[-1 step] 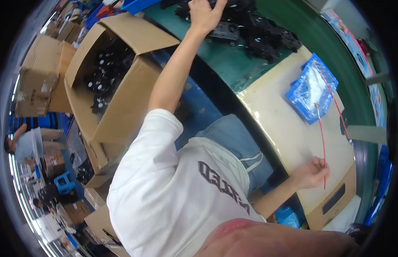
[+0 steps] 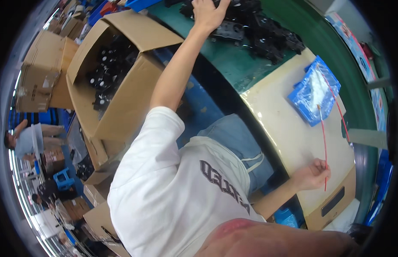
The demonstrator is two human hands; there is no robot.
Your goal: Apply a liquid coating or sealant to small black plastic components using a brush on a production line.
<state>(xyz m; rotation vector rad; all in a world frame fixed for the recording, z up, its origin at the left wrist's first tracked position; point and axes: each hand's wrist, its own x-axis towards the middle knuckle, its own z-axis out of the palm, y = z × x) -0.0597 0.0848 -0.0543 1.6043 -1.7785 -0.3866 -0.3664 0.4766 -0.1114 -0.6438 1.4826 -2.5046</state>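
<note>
My left hand [image 2: 210, 16] reaches over a pile of black plastic parts [image 2: 267, 40] on the green table. Its thumb stands apart from the fingers, whose tips the top edge of the view cuts off; no held part is visible. In my right hand [image 2: 311, 174], low on the right, the fingers pinch a thin red-handled brush [image 2: 323, 137]. The brush's pale tip rests on a blue pad wrapped in clear plastic [image 2: 302, 100], which has a white area in its middle. A second thin red stick [image 2: 335, 100] lies across that pad, apart from my hand.
A cream board [image 2: 278, 124] covers the near part of the green table [image 2: 233, 68]. Left of my arm stands an open cardboard box [image 2: 126, 103] with several black parts inside. A grey metal bar [image 2: 366, 138] juts in from the right. Other people [image 2: 29, 139] are farther left.
The whole view has shifted very slightly. Both hands keep their places, with the brush still in my right hand.
</note>
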